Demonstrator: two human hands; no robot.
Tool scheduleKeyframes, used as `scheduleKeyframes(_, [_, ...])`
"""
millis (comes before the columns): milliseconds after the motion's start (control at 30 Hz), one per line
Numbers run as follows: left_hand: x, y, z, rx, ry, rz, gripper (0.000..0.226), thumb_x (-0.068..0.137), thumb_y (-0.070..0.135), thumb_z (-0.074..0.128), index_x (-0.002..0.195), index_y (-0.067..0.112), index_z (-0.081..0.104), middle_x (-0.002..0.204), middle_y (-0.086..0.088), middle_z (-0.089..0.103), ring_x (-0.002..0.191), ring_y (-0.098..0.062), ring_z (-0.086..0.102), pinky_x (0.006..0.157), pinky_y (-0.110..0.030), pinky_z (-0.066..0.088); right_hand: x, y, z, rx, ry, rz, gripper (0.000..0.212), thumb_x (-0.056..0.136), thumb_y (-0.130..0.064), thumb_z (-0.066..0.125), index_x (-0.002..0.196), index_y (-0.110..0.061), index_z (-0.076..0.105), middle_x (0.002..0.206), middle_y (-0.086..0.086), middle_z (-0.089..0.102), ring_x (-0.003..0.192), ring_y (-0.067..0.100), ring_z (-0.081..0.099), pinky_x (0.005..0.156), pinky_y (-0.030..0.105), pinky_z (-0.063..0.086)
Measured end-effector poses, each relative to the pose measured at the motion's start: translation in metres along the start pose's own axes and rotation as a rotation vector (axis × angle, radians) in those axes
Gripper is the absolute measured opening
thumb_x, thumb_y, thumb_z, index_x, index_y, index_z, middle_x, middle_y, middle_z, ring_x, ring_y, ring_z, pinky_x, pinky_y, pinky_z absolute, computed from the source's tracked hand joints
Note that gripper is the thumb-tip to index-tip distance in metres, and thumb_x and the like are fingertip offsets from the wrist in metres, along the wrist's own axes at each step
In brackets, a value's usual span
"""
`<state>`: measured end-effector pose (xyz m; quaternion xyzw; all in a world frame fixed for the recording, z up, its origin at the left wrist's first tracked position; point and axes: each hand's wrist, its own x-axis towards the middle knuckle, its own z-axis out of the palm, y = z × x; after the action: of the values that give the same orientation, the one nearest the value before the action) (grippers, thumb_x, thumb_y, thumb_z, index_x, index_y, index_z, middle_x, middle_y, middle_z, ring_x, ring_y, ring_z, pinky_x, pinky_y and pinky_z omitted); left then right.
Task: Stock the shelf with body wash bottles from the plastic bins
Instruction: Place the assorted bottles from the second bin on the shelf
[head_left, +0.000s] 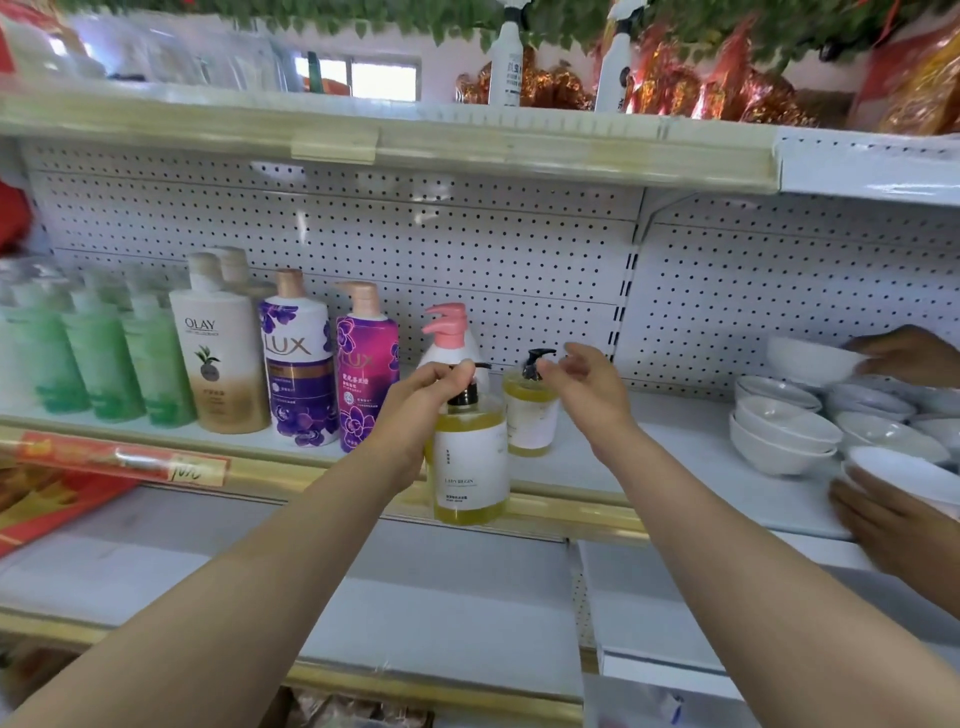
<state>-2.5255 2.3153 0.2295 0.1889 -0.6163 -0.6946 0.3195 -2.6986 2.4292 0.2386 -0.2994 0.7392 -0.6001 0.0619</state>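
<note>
Pegboard-backed shop shelf (675, 441), pretty bright. Left hand (421, 410) grips the yellow body wash bottle (470, 462) round its black pump neck, upright, right at the shelf's front edge, so I'd guess it just goes straight back. Right hand (587, 384) hangs loose and spread, holding nothing, just beside the second yellow bottle (530, 415) standing further in.

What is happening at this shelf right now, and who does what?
A person is stocking body wash. The left hand grips a yellow pump bottle by its neck at the front edge of the shelf. The right hand is open beside the pump of a second yellow bottle standing on the shelf. Farther right, another person's hands handle white bowls.
</note>
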Motion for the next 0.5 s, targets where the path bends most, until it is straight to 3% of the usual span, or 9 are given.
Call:
scheduleKeyframes(67, [0.004, 0.009, 0.006, -0.002, 0.000, 0.009, 0.042, 0.080, 0.048, 0.073, 0.091, 0.008, 0.064, 0.110, -0.013, 0.071, 0.096, -0.028, 0.065, 0.092, -0.048, 0.049, -0.013, -0.008, -0.008, 0.079, -0.242, 0.022, 0.047, 0.086, -0.051, 0.069, 0.124, -0.023, 0.065, 0.118, -0.006, 0.069, 0.114, 0.013, 0.063, 0.092, 0.030, 0.050])
scheduleKeyframes(167, [0.010, 0.023, 0.018, -0.027, -0.008, 0.031, 0.032, 0.085, 0.040, 0.072, 0.094, 0.010, 0.067, 0.107, -0.013, 0.072, 0.089, -0.026, 0.066, 0.081, -0.039, 0.051, -0.032, -0.015, -0.013, 0.040, -0.601, 0.018, 0.054, 0.081, -0.058, 0.071, 0.126, -0.028, 0.064, 0.120, -0.009, 0.071, 0.117, 0.012, 0.063, 0.100, 0.037, 0.049])
scheduleKeyframes(300, [0.015, 0.033, 0.032, -0.027, -0.006, 0.072, 0.022, 0.085, 0.035, 0.073, 0.087, 0.013, 0.070, 0.095, -0.011, 0.073, 0.085, -0.025, 0.068, 0.088, -0.046, 0.054, -0.042, -0.022, -0.013, 0.034, -0.647, 0.000, 0.062, 0.073, -0.039, 0.081, 0.130, -0.030, 0.059, 0.118, -0.009, 0.072, 0.112, 0.010, 0.066, 0.094, 0.032, 0.052])
scheduleKeyframes(500, [0.012, 0.023, 0.042, 0.026, 0.007, 0.060, 0.023, 0.086, 0.036, 0.073, 0.085, 0.013, 0.068, 0.078, 0.003, 0.072, 0.076, -0.018, 0.066, 0.084, -0.041, 0.054, -0.040, -0.019, -0.019, -0.009, -0.658, 0.058, 0.056, 0.078, -0.023, 0.083, 0.129, -0.022, 0.060, 0.117, -0.002, 0.073, 0.112, 0.017, 0.067, 0.104, 0.048, 0.049])
